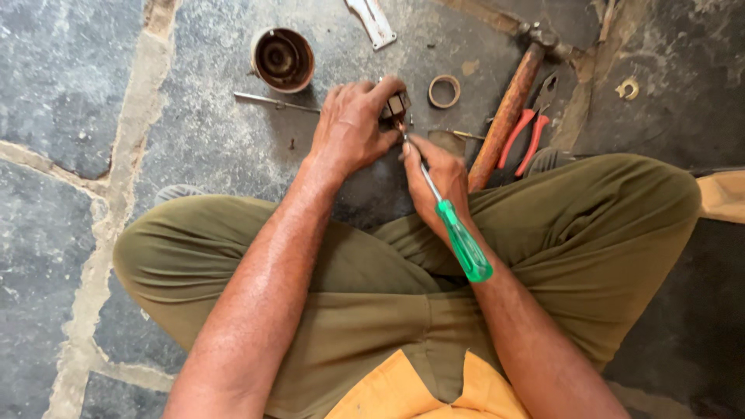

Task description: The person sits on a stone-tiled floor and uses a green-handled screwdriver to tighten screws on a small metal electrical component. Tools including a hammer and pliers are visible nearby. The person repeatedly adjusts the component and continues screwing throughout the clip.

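Two hands meet over the stone floor in the head view. The left hand is clamped around a small dark metal part; the right hand grips a green-handled screwdriver, tip at the part. A steady part and a straight shaft, pressed firmly, would probably prevent slipping. A hammer and red-handled pliers lie near.

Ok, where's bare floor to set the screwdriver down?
Bare stone lies left of the round metal cup and thin rod, out past the left knee. It is crowded right of the hands: ring, hammer, red pliers, with a hook beyond.
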Motion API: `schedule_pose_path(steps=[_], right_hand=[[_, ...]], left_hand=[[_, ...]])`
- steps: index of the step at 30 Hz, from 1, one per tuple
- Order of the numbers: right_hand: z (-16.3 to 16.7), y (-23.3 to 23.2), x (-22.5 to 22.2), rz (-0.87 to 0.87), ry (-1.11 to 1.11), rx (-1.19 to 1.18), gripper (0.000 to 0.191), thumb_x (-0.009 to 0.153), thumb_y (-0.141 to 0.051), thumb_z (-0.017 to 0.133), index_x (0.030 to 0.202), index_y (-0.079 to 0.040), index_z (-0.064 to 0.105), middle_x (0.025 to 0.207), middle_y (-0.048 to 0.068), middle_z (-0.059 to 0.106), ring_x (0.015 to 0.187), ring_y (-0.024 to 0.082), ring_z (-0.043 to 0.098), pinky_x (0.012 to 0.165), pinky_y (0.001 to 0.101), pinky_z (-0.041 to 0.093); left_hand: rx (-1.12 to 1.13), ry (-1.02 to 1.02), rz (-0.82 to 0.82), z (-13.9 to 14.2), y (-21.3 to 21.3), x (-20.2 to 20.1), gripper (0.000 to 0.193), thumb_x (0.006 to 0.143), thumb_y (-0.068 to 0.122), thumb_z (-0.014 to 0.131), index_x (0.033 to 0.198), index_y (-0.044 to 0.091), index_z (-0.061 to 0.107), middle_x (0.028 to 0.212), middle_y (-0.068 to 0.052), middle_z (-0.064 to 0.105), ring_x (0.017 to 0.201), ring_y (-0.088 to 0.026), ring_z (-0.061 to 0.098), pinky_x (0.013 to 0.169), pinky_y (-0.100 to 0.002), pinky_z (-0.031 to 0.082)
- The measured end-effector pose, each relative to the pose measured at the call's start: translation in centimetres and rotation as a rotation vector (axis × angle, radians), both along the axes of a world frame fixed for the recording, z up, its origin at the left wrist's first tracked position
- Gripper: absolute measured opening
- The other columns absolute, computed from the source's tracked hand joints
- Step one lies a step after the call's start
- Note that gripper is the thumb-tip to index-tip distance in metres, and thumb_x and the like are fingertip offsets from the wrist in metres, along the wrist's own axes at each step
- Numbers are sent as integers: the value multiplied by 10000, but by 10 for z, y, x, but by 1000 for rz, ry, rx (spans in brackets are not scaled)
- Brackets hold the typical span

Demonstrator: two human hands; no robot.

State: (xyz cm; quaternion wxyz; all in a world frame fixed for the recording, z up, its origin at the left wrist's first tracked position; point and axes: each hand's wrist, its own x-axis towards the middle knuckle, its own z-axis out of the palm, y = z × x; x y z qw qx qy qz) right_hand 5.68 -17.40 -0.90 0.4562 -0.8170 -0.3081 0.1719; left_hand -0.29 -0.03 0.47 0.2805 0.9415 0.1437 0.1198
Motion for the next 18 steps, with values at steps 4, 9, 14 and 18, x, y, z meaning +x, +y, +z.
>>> schedule_pose_path(steps=[4,9,14,18], right_hand=[[-1,2,-1,-32,-47,37,232,1007,-184,621,1153,-35,724,906,170,755,868,339,757,763,416,564],[-1,1,-1,-1,-61,18,241,1009,-172,618,1170,-31,730,900,177,747,866,358,739,774,432,551],[-2,1,-1,-20,-91,23,238,1025,-183,626,1166,-17,722,950,200,739,897,371,734,783,433,555],[1,-1,-3,-5,-77,39,243,1007,-174,614,1157,-17,722,937,191,749,891,359,745,778,427,554]], left_hand=[[12,-28,-9,-1,0,0,520,763,242,831,1229,172,612,973,-135,659,1022,-387,621,928,-512,438],[2,-4,-4,-1,1,0,481,793,252,834,1216,177,617,964,-134,662,1013,-385,626,915,-514,436],[6,-4,5,-3,1,1,489,805,238,832,1238,175,613,980,-135,665,1020,-386,630,916,-505,439],[-1,-20,-8,-1,1,1,505,791,245,843,1237,184,613,988,-133,668,1024,-389,624,915,-505,437]])
